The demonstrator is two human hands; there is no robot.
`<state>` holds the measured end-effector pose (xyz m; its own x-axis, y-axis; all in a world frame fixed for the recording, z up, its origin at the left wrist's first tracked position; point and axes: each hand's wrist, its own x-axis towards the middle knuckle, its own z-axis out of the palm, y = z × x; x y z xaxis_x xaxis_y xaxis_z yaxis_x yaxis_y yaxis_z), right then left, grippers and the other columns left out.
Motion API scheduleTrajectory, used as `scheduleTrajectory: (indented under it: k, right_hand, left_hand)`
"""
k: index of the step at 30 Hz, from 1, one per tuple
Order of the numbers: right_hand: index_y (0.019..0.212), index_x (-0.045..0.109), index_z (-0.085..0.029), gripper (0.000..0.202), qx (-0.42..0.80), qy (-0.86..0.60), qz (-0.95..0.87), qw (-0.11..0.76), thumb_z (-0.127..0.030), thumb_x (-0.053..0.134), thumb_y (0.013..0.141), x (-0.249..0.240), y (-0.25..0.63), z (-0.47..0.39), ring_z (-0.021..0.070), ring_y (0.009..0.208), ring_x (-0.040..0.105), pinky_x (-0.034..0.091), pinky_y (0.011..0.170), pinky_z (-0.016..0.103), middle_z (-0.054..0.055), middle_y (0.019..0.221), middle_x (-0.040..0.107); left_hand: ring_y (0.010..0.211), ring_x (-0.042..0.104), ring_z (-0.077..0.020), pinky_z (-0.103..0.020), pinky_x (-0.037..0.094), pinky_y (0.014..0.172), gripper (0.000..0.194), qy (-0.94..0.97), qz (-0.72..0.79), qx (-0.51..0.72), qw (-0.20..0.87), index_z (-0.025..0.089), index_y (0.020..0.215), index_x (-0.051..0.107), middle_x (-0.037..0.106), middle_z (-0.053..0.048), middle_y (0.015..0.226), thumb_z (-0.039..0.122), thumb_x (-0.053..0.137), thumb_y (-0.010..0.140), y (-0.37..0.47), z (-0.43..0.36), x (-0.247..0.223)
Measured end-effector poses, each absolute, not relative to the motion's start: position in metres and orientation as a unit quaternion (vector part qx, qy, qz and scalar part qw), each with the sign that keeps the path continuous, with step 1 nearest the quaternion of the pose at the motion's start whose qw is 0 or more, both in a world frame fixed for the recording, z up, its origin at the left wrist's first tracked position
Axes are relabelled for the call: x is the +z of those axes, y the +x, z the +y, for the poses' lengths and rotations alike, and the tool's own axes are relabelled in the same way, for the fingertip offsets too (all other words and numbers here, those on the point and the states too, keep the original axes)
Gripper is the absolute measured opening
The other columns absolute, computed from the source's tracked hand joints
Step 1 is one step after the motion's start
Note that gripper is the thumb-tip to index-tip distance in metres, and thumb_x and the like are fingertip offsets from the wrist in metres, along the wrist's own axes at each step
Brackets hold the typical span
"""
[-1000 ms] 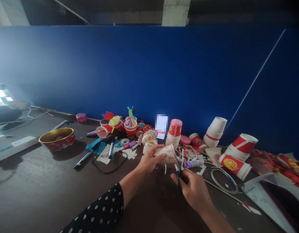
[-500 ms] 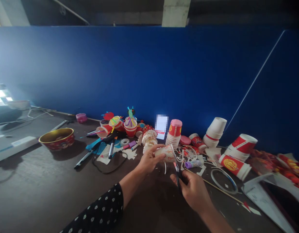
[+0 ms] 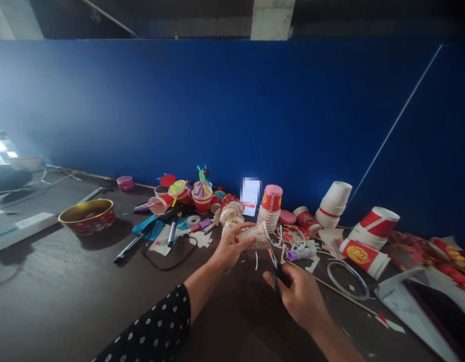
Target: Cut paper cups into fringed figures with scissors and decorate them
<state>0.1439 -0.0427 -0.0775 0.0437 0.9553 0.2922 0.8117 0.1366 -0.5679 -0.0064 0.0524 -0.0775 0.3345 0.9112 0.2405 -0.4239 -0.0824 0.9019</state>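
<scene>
A white paper cup with a reddish print (image 3: 254,235) lies sideways in my left hand (image 3: 230,247), its wide end toward the right. My right hand (image 3: 296,290) is closed round the dark handles of a pair of scissors (image 3: 274,261). The scissors' blades point up at the cup's right-hand rim; whether they touch the paper I cannot tell. Behind the cup stands a stack of white cups (image 3: 268,220) with a red, pink-topped cup (image 3: 273,198) on it. Close to the right hand lie a purple tube (image 3: 299,254) and white paper strips (image 3: 293,236).
A gold-rimmed bowl (image 3: 87,229) sits at left. Markers (image 3: 172,231), a tape roll (image 3: 194,220) and decorated red cups (image 3: 202,201) lie left of centre. To the right are stacked cups (image 3: 333,201), a wire coil (image 3: 347,280), a thin stick (image 3: 345,296) and a white tray (image 3: 400,286).
The cup in my left hand has shifted slightly left and tilted, its right end rising a little. The scissors' blades have moved slightly left with it. Both hands keep their hold.
</scene>
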Motion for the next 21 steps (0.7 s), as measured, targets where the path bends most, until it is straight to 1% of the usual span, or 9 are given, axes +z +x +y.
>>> scheduleTrajectory:
  k: [5,9,13,17,21]
  right_hand:
    - [0.057,0.052,-0.02,0.026,0.108,-0.646,-0.685,0.32,-0.038,0.051,0.075,-0.0769,0.145,-0.042,0.014,0.048,0.05,0.029,0.046,0.021,0.0,0.051,0.059]
    - [0.055,0.05,-0.019,0.03,0.111,-0.648,-0.681,0.321,-0.041,0.051,0.076,-0.0745,0.1444,-0.0422,0.0134,0.046,0.049,0.029,0.045,0.021,0.0,0.049,0.057]
    - [0.057,0.054,-0.018,0.032,0.125,-0.645,-0.682,0.321,-0.042,0.048,0.077,-0.0738,0.1443,-0.042,0.0133,0.046,0.049,0.03,0.045,0.021,0.001,0.05,0.058]
    - [0.059,0.058,-0.017,0.033,0.133,-0.643,-0.68,0.325,-0.042,0.048,0.078,-0.0744,0.145,-0.0421,0.0144,0.049,0.051,0.032,0.046,0.021,0.003,0.053,0.061]
    - [0.062,0.061,-0.016,0.035,0.12,-0.646,-0.682,0.321,-0.043,0.046,0.079,-0.0732,0.1438,-0.0432,0.015,0.048,0.052,0.033,0.046,0.022,0.004,0.053,0.063]
  left_hand:
    - [0.075,0.059,-0.0155,-0.026,0.045,0.068,0.042,0.52,0.25,0.496,0.649,0.014,0.099,0.059,0.064,-0.006,0.089,0.026,0.071,0.06,-0.0073,0.0534,-0.0797]
    - [0.073,0.06,-0.0156,-0.026,0.046,0.065,0.045,0.522,0.254,0.478,0.659,0.014,0.101,0.059,0.064,-0.007,0.086,0.027,0.071,0.06,-0.008,0.0523,-0.0773]
    - [0.071,0.059,-0.0149,-0.025,0.045,0.063,0.047,0.518,0.269,0.48,0.655,0.013,0.101,0.059,0.064,-0.007,0.088,0.026,0.072,0.058,-0.0083,0.0498,-0.0724]
    - [0.068,0.059,-0.014,-0.024,0.045,0.061,0.05,0.512,0.273,0.476,0.661,0.013,0.105,0.057,0.065,-0.007,0.086,0.026,0.072,0.059,-0.0081,0.0497,-0.072]
    - [0.067,0.06,-0.0139,-0.025,0.045,0.061,0.05,0.505,0.275,0.477,0.664,0.014,0.105,0.056,0.065,-0.007,0.085,0.027,0.071,0.059,-0.0081,0.0514,-0.0752]
